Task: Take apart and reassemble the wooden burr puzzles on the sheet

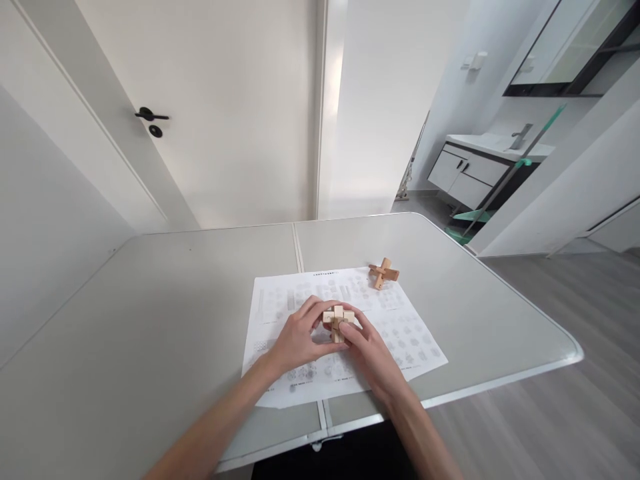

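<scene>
A pale wooden burr puzzle [339, 313] made of interlocking blocks is held between both hands above a printed sheet. My left hand [299, 337] is closed around its left side, with the thumb stretched beneath it. My right hand [367, 343] grips the right side, its thumb pressed on the front blocks. The fingertips behind the puzzle are partly hidden. Under the hands lies the white instruction sheet [415, 333], covered with small diagrams too faint to read. On its upper right edge rests a darker brown wooden cross-shaped puzzle [383, 273], touched by neither hand.
The grey folding table [165, 320] has a seam down its middle and a metal rim. Behind it stands a white door [225, 113] with a black handle [150, 115]. At the right are a washbasin cabinet [470, 167] and a green-ended broom [515, 167].
</scene>
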Demonstrator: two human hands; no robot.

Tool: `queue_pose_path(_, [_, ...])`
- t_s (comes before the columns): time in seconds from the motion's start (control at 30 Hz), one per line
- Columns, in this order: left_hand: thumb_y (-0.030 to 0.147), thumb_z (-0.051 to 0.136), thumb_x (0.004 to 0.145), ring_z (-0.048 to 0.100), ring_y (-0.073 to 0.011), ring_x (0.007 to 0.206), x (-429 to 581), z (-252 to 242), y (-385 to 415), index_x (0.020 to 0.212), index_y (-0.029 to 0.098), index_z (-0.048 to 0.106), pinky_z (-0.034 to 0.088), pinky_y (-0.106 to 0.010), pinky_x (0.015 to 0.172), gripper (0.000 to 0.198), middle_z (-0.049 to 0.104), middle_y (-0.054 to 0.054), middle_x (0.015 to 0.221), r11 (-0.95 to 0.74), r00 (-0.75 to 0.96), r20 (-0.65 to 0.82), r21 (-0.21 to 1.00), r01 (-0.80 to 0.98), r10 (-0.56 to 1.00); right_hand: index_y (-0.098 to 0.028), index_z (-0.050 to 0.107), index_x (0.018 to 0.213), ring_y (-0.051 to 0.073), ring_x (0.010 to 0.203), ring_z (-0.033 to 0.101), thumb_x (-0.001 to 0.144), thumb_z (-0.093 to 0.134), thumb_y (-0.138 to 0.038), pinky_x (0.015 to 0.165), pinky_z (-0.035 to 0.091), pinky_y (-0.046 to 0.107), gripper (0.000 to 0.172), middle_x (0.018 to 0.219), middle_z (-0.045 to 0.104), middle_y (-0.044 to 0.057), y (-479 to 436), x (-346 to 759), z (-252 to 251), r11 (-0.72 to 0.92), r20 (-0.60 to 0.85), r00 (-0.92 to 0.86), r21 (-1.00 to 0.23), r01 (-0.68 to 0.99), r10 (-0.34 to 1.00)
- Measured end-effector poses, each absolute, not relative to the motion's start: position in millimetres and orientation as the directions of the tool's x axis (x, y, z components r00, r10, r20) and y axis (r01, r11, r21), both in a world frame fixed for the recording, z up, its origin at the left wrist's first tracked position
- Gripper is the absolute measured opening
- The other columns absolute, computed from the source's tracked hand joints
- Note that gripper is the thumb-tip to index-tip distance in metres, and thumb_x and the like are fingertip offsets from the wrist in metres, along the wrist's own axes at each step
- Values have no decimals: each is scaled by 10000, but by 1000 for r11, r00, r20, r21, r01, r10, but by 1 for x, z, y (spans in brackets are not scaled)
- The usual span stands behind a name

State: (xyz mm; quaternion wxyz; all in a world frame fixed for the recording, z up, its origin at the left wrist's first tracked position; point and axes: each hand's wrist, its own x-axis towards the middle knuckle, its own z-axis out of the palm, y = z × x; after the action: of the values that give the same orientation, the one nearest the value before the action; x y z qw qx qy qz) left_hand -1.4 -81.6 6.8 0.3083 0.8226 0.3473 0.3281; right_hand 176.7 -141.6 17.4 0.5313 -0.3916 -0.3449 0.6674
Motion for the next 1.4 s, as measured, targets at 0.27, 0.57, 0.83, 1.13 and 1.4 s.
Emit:
queue_pose_path(0.27, [440, 815, 872, 581, -156, 803, -2, 0, -80, 1394, 323, 553, 503, -281, 675, 596, 663, -26, 1110, -571, 519, 361, 752, 329, 775, -288, 522, 1398, 271, 1091, 710, 980, 624, -602, 971, 550, 410, 533, 1169, 755, 85, -139, 183, 5, -47, -32, -93, -986, -161, 995])
queue_pose_path(0.57, [510, 851, 822, 572, -156, 796, -4, -1, -80, 1402, 314, 547, 550, -297, 701, 683, 673, -35, 1128, -568, 545, 344, 761, 315, 764, -240, 634, 1221, 251, 925, 752, 1064, 479, -522, 829, 559, 347, 359, 1095, 766, 84, -132, 195, -6, 156, 158, -16, -945, 286, 987])
queue_pose_path(0.83, [490, 807, 879, 646, -169, 809, -4, 0, -81, 1423, 296, 513, 582, -309, 694, 648, 700, -56, 1165, -691, 590, 427, 636, 342, 685, -224, 579, 775, 187, 661, 612, 1072, 421, -559, 676, 459, 291, 476, 703, 650, 11, -132, 199, -3, 99, 86, -53, -941, 324, 995])
queue_pose_path(1.13, [489, 715, 959, 726, -216, 955, -6, -1, -79, 1574, 313, 357, 653, -374, 823, 733, 699, -91, 1249, -806, 608, 532, 441, 396, 590, -222, 565, 710, 179, 606, 573, 1035, 427, -653, 636, 444, 282, 558, 619, 614, -4, -133, 204, 2, 42, 38, -22, -966, 255, 999])
queue_pose_path(1.4, [271, 531, 1063, 737, -176, 902, -8, -4, -78, 1360, 281, 560, 640, -359, 805, 299, 638, -90, 1365, -772, 660, 412, 436, 462, 628, -229, 612, 766, 224, 612, 626, 992, 437, -736, 608, 433, 312, 583, 654, 694, 37, -126, 263, -10, -148, 52, 410, -886, 440, 911])
